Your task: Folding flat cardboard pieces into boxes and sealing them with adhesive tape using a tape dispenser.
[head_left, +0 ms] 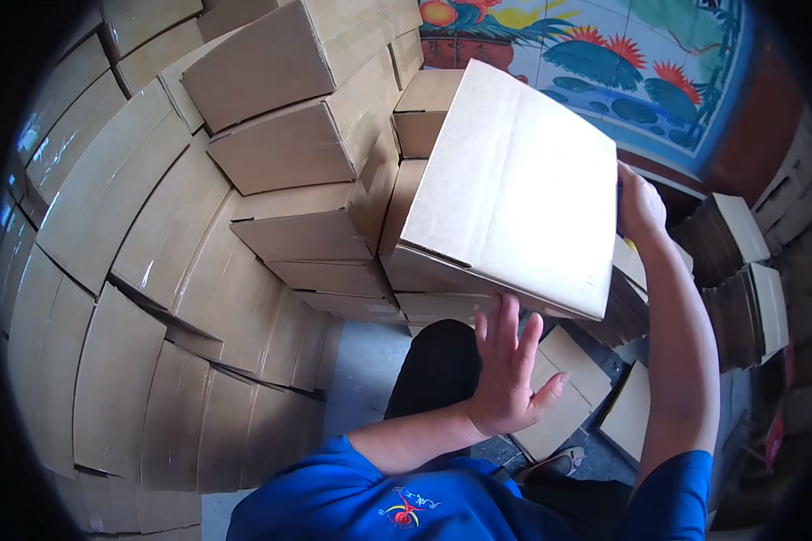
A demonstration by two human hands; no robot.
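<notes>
A closed cardboard box (523, 189) is held up in front of me, tilted, its pale top catching the light. At its right side my right hand (641, 200) grips the edge; the fingers are partly hidden behind the box. My left hand (512, 383) is open below the near edge, with fingers spread and palm showing. Its fingertips come close to the underside; I cannot tell whether they touch it.
Stacked cardboard boxes (284, 144) rise in front, and more boxes (122, 379) wall in the left. Flattened cardboard (564, 397) lies on the floor by my foot. Bundles of flat cardboard (740, 311) stand at the right. A painted tile wall (595, 68) is behind.
</notes>
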